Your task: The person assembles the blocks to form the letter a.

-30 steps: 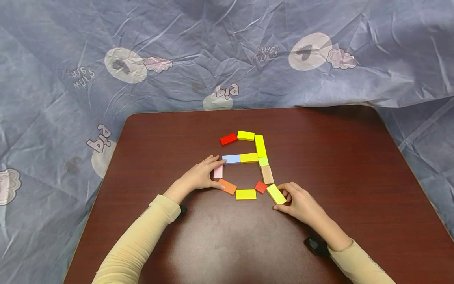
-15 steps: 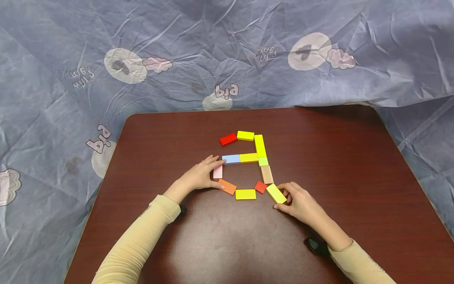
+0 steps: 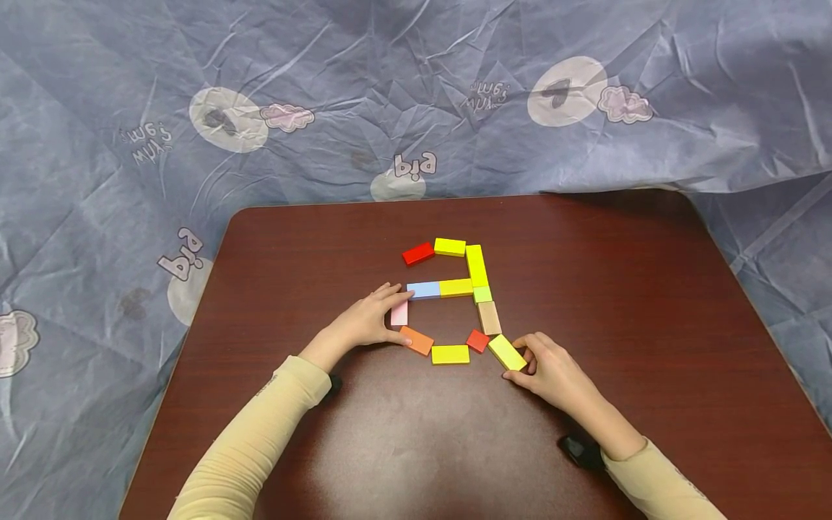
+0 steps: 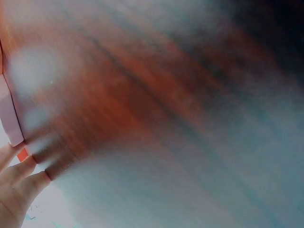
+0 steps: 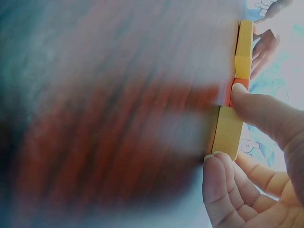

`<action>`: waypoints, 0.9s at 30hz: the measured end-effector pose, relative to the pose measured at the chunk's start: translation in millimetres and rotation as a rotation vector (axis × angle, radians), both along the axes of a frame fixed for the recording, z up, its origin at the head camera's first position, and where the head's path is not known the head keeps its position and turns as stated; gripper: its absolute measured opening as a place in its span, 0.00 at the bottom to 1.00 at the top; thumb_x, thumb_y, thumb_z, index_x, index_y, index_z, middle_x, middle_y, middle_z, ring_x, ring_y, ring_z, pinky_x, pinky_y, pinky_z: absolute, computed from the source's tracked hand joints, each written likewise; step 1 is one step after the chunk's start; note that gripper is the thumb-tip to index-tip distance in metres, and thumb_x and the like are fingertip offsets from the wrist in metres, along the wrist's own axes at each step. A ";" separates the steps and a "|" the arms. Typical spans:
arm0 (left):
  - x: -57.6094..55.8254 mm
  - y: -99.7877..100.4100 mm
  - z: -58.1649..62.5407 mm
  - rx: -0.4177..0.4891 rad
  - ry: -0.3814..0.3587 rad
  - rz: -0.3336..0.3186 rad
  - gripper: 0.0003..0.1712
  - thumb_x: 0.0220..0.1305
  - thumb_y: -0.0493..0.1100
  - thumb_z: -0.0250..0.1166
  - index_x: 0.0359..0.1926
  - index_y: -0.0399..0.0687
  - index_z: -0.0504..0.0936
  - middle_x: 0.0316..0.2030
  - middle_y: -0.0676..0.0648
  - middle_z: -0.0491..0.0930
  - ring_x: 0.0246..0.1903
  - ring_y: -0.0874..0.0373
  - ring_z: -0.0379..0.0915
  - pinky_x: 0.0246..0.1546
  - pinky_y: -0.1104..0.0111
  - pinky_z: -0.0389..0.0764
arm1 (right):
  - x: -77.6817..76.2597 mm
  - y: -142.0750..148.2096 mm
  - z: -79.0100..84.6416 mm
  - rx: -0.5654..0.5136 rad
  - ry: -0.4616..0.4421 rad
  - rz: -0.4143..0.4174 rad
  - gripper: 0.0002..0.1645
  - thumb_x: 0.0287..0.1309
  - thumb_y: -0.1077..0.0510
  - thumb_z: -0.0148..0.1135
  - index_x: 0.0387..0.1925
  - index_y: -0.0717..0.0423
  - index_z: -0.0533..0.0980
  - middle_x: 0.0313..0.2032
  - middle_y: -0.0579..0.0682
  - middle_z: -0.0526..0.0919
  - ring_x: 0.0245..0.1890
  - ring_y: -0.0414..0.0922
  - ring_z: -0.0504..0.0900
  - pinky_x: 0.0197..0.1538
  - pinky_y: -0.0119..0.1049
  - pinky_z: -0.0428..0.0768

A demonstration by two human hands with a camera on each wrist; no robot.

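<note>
In the head view my left hand [image 3: 367, 320] rests at the left of the block outline. Its thumb touches the orange block [image 3: 417, 341], and its forefinger reaches the left end of the blue block [image 3: 425, 290]. Partly under that hand lies the pink block [image 3: 399, 313]. At the lower right, my right hand [image 3: 549, 365] holds a yellow block [image 3: 507, 352] between thumb and fingers. The right wrist view shows the same yellow block [image 5: 228, 132] between the thumb and fingertips. Beside it sits a small red block [image 3: 477, 341].
More blocks lie flat on the dark table [image 3: 312, 253]: a tan block [image 3: 490, 318], a small green block [image 3: 482, 295], a long red block [image 3: 418, 253] and several yellow ones, including the bottom yellow block [image 3: 450, 354]. A printed blue-grey cloth [image 3: 364, 87] hangs behind the table.
My right hand and the yellow block it holds have shifted very slightly to the right. The left hand stays in place, and the other blocks keep their arrangement.
</note>
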State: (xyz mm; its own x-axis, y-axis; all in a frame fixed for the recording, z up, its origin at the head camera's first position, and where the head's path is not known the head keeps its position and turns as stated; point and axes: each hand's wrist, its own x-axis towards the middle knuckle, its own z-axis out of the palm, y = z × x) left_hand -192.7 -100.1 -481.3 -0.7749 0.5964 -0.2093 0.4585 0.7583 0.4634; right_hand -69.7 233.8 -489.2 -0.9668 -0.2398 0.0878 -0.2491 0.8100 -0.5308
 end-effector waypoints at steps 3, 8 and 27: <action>0.3 -0.3 0.5 0.004 -0.001 -0.001 0.54 0.49 0.63 0.75 0.74 0.56 0.63 0.75 0.40 0.57 0.76 0.42 0.46 0.71 0.46 0.59 | 0.0 -0.6 -0.5 0.004 0.005 -0.001 0.27 0.39 0.56 0.82 0.40 0.59 0.77 0.30 0.46 0.74 0.25 0.36 0.72 0.27 0.27 0.73; 0.2 -0.3 0.9 0.007 -0.004 0.001 0.54 0.49 0.64 0.75 0.74 0.56 0.63 0.75 0.40 0.57 0.76 0.43 0.46 0.71 0.45 0.60 | 0.0 -1.4 -0.3 0.012 0.017 -0.001 0.28 0.39 0.54 0.82 0.40 0.60 0.77 0.29 0.46 0.74 0.24 0.36 0.72 0.26 0.27 0.73; 0.1 -0.6 1.1 0.002 -0.004 -0.001 0.54 0.49 0.63 0.75 0.74 0.56 0.63 0.75 0.40 0.57 0.76 0.43 0.46 0.71 0.46 0.59 | 0.6 -2.6 1.3 0.009 0.034 -0.020 0.30 0.36 0.52 0.83 0.40 0.61 0.78 0.28 0.46 0.75 0.25 0.37 0.73 0.27 0.27 0.73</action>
